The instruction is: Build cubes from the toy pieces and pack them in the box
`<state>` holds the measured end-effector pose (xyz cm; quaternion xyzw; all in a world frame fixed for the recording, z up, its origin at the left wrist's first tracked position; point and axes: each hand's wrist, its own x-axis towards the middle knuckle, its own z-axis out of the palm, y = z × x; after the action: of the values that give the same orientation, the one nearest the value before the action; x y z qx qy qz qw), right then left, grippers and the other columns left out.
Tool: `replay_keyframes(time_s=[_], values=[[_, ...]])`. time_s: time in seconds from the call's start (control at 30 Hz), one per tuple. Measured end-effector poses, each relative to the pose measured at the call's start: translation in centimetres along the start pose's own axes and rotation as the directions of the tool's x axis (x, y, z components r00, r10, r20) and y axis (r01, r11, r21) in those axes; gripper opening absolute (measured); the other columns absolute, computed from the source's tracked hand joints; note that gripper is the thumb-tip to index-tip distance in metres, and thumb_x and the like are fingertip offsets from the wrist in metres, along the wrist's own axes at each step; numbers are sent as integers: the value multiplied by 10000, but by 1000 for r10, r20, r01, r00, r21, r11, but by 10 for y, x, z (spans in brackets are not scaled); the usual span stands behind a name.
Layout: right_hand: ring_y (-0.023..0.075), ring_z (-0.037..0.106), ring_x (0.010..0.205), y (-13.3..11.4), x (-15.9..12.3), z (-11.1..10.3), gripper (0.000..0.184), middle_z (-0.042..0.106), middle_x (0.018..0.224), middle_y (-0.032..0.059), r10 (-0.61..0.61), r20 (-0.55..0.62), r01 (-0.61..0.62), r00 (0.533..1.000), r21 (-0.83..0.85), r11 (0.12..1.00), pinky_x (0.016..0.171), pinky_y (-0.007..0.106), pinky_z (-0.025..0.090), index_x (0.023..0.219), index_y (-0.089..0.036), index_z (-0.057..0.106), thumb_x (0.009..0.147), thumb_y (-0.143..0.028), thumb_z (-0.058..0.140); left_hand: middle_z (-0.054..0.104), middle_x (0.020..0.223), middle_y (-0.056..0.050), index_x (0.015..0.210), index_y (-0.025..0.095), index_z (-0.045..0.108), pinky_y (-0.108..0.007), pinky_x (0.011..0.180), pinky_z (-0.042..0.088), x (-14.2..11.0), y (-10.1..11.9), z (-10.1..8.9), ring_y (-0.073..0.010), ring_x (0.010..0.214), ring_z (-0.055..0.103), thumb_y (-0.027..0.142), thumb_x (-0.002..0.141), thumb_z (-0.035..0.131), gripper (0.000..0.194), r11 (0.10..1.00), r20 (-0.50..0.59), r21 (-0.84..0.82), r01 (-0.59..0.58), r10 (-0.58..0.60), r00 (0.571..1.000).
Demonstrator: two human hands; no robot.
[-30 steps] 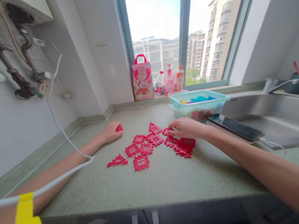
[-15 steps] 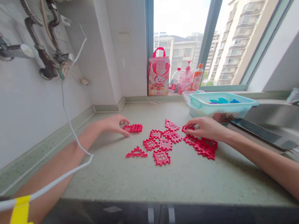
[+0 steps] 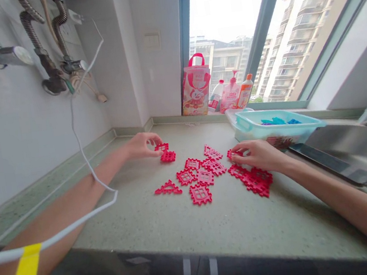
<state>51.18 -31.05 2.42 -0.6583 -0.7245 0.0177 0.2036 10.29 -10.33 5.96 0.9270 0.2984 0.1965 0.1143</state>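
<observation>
Centrally, a speckled green counter (image 3: 154, 224); window (image 3: 221, 10) at 1 o'clock, steel sink (image 3: 349, 142) at 3. At 9, my left hand (image 3: 144, 145) pinches a red panel (image 3: 165, 147); at 4, my right hand (image 3: 256, 152) touches a second panel (image 3: 229, 154), whether gripping I cannot tell. Loose panels (image 3: 200, 194) lie at 6.

Two bare forearms (image 3: 329, 195), bare hands (image 3: 262, 156)

room: counter's near side (image 3: 168, 225) | obstacles: cable (image 3: 85, 157) across left forearm (image 3: 75, 192), tub (image 3: 253, 131) beyond right hand (image 3: 261, 156)
</observation>
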Motion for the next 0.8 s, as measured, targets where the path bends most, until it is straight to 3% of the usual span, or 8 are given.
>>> replay_keyframes(time_s=[0.13, 0.23, 0.33, 0.5, 0.63, 0.8], values=[[216, 743, 792, -5, 0, 0, 372, 796, 1041, 73, -38, -88, 45, 995, 73, 996, 765, 357, 593, 1065, -219, 797, 932, -530, 644, 765, 1045, -51, 1030, 225, 774, -338, 888, 494, 1, 19, 11, -239, 958, 674, 596, 740, 756, 471, 999, 47, -26, -45, 47, 998], [212, 745, 881, -11, -1, -5, 350, 788, 1096, 82, -139, -117, 152, 983, 105, 983, 824, 347, 595, 1094, -212, 793, 937, -483, 637, 758, 1104, -64, 1093, 252, 777, -342, 899, 496, 1, 16, 16, -268, 1022, 677, 658, 719, 774, 553, 1000, 127, -15, -9, 11, 992], [212, 739, 955, -19, -4, -16, 353, 785, 1126, 86, -236, -63, 239, 970, 47, 970, 898, 346, 566, 1155, -208, 779, 945, -453, 636, 746, 1152, -84, 1231, 256, 752, -336, 884, 496, 2, 7, 20, -276, 1025, 676, 672, 647, 822, 720, 1000, 162, 4, 24, -25, 986], [206, 742, 874, -34, -12, -35, 470, 803, 1011, 54, -113, 57, 118, 992, -91, 989, 859, 328, 530, 1321, -228, 703, 938, -499, 669, 764, 1001, -58, 1082, 255, 794, -310, 768, 467, 6, -3, 27, -240, 896, 662, 713, 716, 743, 588, 998, 178, 35, 49, -55, 983], [200, 725, 822, -45, -16, -44, 389, 798, 952, 37, -66, 122, 86, 990, -165, 983, 768, 302, 491, 1185, -236, 755, 922, -512, 679, 756, 887, -32, 975, 258, 800, -306, 704, 433, 5, 3, 29, -215, 809, 643, 696, 727, 732, 508, 998, 146, 36, 45, -50, 988], [181, 674, 680, -55, -28, -61, 401, 771, 808, 22, -5, 289, 66, 957, -201, 977, 624, 301, 395, 1010, -241, 780, 917, -613, 661, 756, 878, -30, 926, 251, 791, -309, 695, 426, 3, 19, 31, -221, 808, 648, 652, 735, 729, 448, 997, 148, 71, 27, -37, 988]])
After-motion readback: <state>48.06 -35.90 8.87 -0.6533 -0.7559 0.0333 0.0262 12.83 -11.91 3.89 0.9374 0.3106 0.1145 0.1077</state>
